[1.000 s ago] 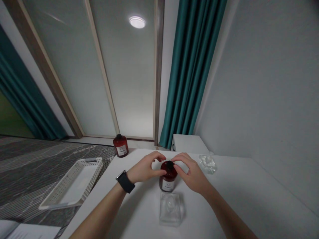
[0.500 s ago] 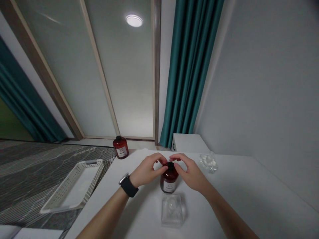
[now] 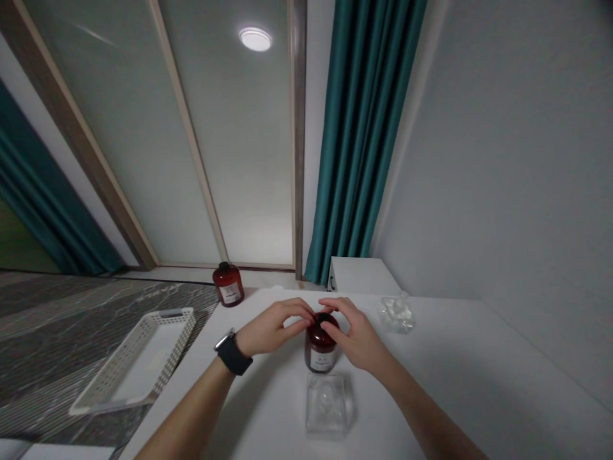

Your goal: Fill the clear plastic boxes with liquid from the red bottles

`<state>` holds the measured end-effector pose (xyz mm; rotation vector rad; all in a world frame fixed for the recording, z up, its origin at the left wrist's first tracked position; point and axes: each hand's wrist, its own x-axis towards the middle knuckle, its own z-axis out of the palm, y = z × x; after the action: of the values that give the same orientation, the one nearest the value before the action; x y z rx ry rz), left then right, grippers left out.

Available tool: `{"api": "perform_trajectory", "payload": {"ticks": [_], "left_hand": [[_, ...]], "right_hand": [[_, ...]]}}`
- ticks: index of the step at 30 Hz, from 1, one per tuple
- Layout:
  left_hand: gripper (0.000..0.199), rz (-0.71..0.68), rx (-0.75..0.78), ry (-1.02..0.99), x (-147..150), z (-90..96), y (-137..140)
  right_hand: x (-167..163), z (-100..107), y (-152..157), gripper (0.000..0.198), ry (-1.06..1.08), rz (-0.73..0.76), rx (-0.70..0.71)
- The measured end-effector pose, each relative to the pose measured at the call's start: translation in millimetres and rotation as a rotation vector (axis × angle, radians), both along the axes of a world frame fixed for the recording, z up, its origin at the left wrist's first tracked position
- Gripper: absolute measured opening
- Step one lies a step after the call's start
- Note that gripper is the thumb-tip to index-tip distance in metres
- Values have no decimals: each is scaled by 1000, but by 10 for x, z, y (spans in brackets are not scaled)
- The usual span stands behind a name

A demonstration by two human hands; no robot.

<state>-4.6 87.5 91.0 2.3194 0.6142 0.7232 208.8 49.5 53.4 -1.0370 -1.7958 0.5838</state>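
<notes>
A dark red bottle (image 3: 322,342) with a black cap (image 3: 325,317) and a white label stands upright on the white table. My right hand (image 3: 355,335) is closed around the cap, thumb in front and fingers behind. My left hand (image 3: 275,327), with a black watch on the wrist, has its curled fingertips against the left side of the bottle's top. Just in front of the bottle lies a clear plastic, square-looking piece (image 3: 326,406).
Another red bottle (image 3: 228,285) stands at the table's far left corner. Crumpled clear plastic (image 3: 397,314) lies at the back right. A white perforated basket (image 3: 138,361) sits left of and below the table (image 3: 450,383). Behind the table is a white cabinet (image 3: 364,273).
My right hand has closed in over the cap, its thumb now across the front. The left hand has drawn slightly left. The bottle stays in place; the view has shifted a little.
</notes>
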Motion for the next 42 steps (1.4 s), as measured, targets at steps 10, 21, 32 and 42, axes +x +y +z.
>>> {"api": "perform_trajectory", "payload": {"ticks": [10,21,32,42], "left_hand": [[28,-52,-39,27,-72,31,21],[29,-48,-23,88,-79,82,-20],[31,-74,-70,85,-89,79,20],[32,-63,-54,71,-82,83,1]], "right_hand": [[114,19,-5,63,42,104,-104],[13,-112,4,67,84,-41,-95],[40,-123,11,72,135,90,-114],[-46,-346,50,57,210,50,-96]]}}
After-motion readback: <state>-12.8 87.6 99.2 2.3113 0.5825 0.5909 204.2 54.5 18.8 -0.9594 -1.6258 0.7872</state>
